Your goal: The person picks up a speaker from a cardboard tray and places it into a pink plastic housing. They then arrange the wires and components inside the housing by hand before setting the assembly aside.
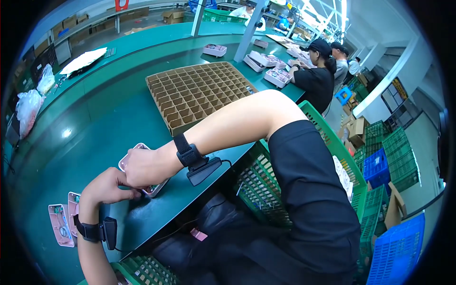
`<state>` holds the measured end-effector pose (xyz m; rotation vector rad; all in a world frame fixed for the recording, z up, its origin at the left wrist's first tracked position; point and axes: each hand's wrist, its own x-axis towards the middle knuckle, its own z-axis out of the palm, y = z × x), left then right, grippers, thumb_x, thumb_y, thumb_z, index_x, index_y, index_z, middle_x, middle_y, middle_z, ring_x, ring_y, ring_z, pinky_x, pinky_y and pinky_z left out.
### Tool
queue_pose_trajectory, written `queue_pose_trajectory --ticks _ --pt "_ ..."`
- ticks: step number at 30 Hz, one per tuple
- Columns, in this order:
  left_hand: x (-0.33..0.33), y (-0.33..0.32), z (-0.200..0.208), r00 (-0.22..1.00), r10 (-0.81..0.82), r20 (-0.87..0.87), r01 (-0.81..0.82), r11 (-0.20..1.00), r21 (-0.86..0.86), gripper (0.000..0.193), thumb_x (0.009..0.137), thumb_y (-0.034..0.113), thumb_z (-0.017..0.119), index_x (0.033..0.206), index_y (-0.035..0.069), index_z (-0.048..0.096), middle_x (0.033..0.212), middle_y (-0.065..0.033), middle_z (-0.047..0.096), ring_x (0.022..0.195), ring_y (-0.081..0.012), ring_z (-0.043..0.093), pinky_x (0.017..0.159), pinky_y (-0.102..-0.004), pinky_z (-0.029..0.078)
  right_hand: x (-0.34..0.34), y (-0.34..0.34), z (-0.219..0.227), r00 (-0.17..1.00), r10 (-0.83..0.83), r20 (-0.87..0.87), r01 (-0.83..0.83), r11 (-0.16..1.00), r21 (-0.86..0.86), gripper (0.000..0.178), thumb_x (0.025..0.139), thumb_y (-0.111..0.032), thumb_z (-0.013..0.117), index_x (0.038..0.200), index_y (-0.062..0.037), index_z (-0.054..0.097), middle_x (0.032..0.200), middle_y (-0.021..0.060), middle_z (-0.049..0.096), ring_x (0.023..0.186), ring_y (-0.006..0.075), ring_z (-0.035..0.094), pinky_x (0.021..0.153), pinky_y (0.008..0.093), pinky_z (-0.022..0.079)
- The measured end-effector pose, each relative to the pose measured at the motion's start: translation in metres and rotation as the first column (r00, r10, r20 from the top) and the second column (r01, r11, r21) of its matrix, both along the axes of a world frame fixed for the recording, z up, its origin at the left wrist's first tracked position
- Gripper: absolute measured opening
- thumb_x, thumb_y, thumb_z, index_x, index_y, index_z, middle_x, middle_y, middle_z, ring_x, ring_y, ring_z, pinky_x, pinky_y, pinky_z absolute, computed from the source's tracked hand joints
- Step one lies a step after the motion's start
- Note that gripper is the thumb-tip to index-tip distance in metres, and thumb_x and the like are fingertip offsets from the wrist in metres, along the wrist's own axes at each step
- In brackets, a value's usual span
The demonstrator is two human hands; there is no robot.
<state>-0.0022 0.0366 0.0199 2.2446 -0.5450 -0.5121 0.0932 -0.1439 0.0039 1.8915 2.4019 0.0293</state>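
Note:
A pink plastic housing (154, 189) with small parts inside lies at the table edge, mostly hidden beneath my hands. My right hand (145, 166) is closed over it, back of the hand up, with its fingertips out of sight. From the near left, my left hand (107, 186) grips the housing's side, its thumb bent against the edge. To the left of my left wrist lie two more pink housing pieces: an open half (61, 225) with a green circuit board and wires, and another piece (73, 203) partly behind the wrist. Each wrist wears a black strap with a small device.
A cardboard divider tray (199, 90) stands on the green table (114, 114) beyond my right arm. Green crates (263, 185) stand against the near edge. Co-workers (316, 73) sit farther along among pink housings (278, 77). Plastic bags (31, 111) hang at the far left.

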Motion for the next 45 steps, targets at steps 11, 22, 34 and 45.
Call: queue_pose_trajectory --ticks 11,22,34,45 --pt "-0.002 0.021 -0.017 0.993 -0.115 -0.021 0.112 0.987 -0.114 0.024 0.087 0.018 0.079 0.106 0.003 0.079 0.094 -0.0132 0.080 0.081 -0.0164 0.071 0.076 -0.0352 0.056 0.003 0.005 -0.020 0.992 0.087 -0.090 -0.061 0.964 0.258 0.019 0.078 -0.018 0.071 0.088 -0.0018 0.067 0.082 0.0146 0.068 0.079 0.0329 0.072 0.067 0.0456 0.057" --pt "-0.041 0.106 0.010 0.748 0.627 0.216 -0.565 0.432 0.703 0.023 0.080 0.013 0.065 0.096 0.004 0.079 0.094 -0.0180 0.076 0.081 -0.0347 0.072 0.074 -0.0457 0.057 -0.047 -0.021 0.048 0.946 0.074 -0.315 -0.101 0.992 -0.072 0.037 0.078 -0.008 0.077 0.113 -0.0079 0.069 0.108 0.0140 0.065 0.100 0.0358 0.064 0.085 0.0463 0.052" --pt "-0.027 0.138 -0.001 0.833 0.551 0.058 -0.386 0.503 0.773 0.021 0.075 0.015 0.075 0.092 0.004 0.081 0.093 -0.0203 0.077 0.087 -0.0361 0.073 0.075 -0.0474 0.058 0.117 -0.005 0.018 0.898 -0.440 -0.023 0.394 0.777 0.490 0.029 0.078 -0.017 0.080 0.105 -0.0090 0.074 0.115 0.0151 0.066 0.106 0.0348 0.061 0.084 0.0461 0.050" --pt "-0.013 0.082 0.017 0.814 0.580 0.023 -0.517 0.707 0.482 0.024 0.092 0.021 0.073 0.092 -0.002 0.077 0.080 -0.0162 0.076 0.065 -0.0219 0.075 0.063 -0.0375 0.059 0.343 -0.397 -0.016 -0.120 -0.993 -0.013 0.978 -0.120 0.172 0.035 0.081 -0.035 0.079 0.089 -0.0010 0.079 0.094 0.0225 0.076 0.088 0.0365 0.075 0.080 0.0448 0.060"
